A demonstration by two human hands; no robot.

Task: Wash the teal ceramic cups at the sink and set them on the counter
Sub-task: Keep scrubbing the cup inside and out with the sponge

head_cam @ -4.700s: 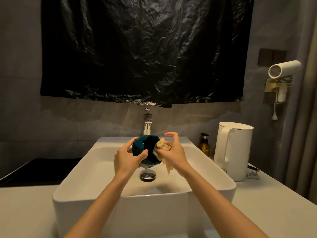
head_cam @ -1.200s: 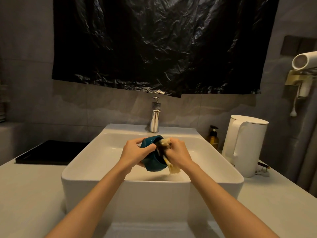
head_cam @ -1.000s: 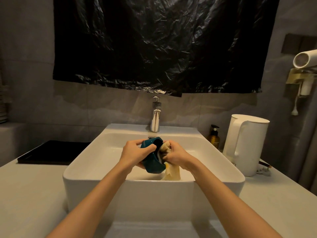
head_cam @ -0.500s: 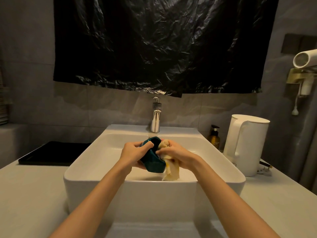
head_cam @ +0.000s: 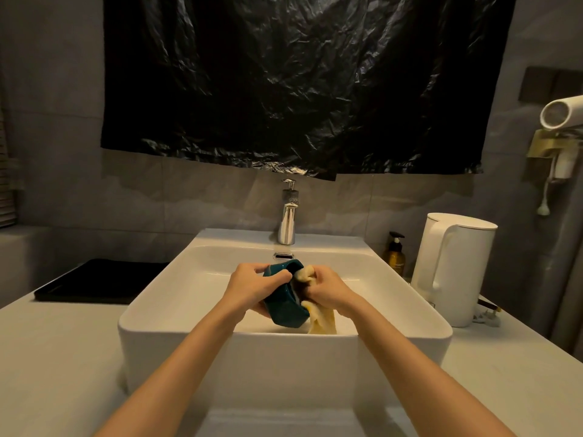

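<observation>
A teal ceramic cup (head_cam: 285, 305) is held on its side over the white basin (head_cam: 284, 348), mouth turned to the right. My left hand (head_cam: 252, 287) grips it from the left, thumb over the rim. My right hand (head_cam: 328, 288) is closed on a pale yellow cloth (head_cam: 321, 318), pressed against the cup's mouth; the cloth's loose end hangs down into the basin. The chrome faucet (head_cam: 287, 222) stands behind; I see no water stream. No other teal cups are in view.
A black tray (head_cam: 94, 285) lies on the counter left of the basin. A white kettle (head_cam: 454, 269) and an amber pump bottle (head_cam: 395, 253) stand to the right. The light counter (head_cam: 53, 357) runs along both sides. A hair dryer (head_cam: 561, 111) hangs on the right wall.
The cup has turned a little in my left hand and my right hand has worked the cloth around its mouth. Both hands stay over the basin.
</observation>
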